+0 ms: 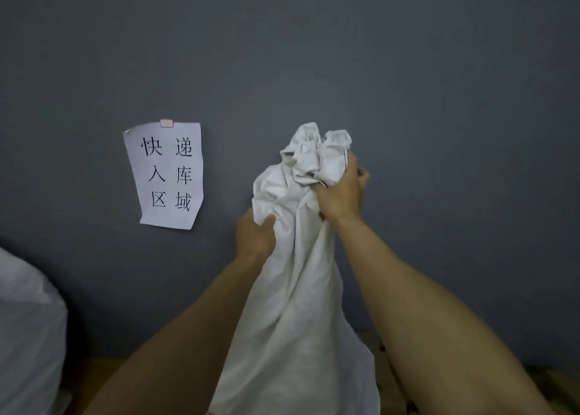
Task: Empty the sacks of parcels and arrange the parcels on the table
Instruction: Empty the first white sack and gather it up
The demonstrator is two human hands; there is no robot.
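Sack (pixel 298 304) held up in front of grey wall (pixel 439 100), hanging down between both forearms. Right grip (pixel 340 194) clenched around its crumpled top end; left grip (pixel 255 235) pinching a fold on its left edge, lower down. Second sack (pixel 28 320) at far left.

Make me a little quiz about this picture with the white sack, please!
1. True or false: the left hand and the right hand both grip the white sack.
2. The paper sign hangs on: A the grey wall, B a door, C a box.
3. Which hand holds the sack higher up?
Key: 1 true; 2 A; 3 the right hand.
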